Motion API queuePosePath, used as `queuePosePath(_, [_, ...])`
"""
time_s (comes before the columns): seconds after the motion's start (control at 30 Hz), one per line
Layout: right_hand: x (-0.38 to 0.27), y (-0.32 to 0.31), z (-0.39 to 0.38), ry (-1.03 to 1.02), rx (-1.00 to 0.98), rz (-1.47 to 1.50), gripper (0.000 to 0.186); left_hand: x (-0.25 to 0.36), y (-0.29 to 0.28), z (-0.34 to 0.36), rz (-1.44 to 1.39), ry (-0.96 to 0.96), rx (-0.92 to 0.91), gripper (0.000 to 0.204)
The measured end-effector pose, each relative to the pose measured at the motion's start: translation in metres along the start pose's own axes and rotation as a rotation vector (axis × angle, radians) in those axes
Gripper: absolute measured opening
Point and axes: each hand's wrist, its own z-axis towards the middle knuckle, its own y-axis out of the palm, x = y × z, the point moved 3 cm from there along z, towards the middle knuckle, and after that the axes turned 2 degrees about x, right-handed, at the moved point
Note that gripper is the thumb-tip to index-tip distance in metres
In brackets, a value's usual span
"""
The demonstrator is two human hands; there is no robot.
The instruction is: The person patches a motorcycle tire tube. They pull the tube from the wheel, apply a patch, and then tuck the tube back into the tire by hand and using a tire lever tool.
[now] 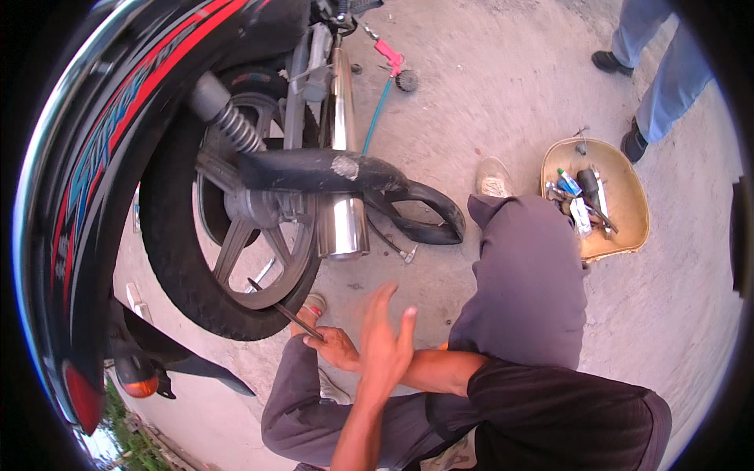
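Gripping a metal bar (298, 323), the right hand (339, 349) holds it across the tire (236, 320) and rim (269, 297) of a motorcycle (271, 169), likely for leverage. The left hand (385, 341), empty with thumb (408, 318) spread wide, hovers near the right forearm (440, 371); a tool tray (631, 210) sits beside the right leg (530, 290), apparently for easy reach.

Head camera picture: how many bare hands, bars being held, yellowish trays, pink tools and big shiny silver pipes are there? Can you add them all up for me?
Bare hands: 2 (left hand, right hand)
Held metal bar: 1
Yellowish tray: 1
Pink tool: 1
Shiny silver pipe: 1
Total: 6
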Motion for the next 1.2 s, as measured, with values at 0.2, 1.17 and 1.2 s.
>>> queuePosePath(0.2, [0.013,0.0,0.008,-0.015,-0.032,0.055,0.035,-0.075,0.116,0.123,-0.436,-0.402,-0.151,0.09])
queuePosePath(1.17, [-0.022,-0.037,0.002,0.033,-0.129,-0.094,0.025,0.059,0.056,0.092,-0.895,-0.065,0.234,0.064])
queuePosePath(1.2, [-0.015,-0.029,0.012,0.008,-0.124,0.298,0.027,0.072,0.042,0.076,-0.927,-0.073,0.326,0.067])
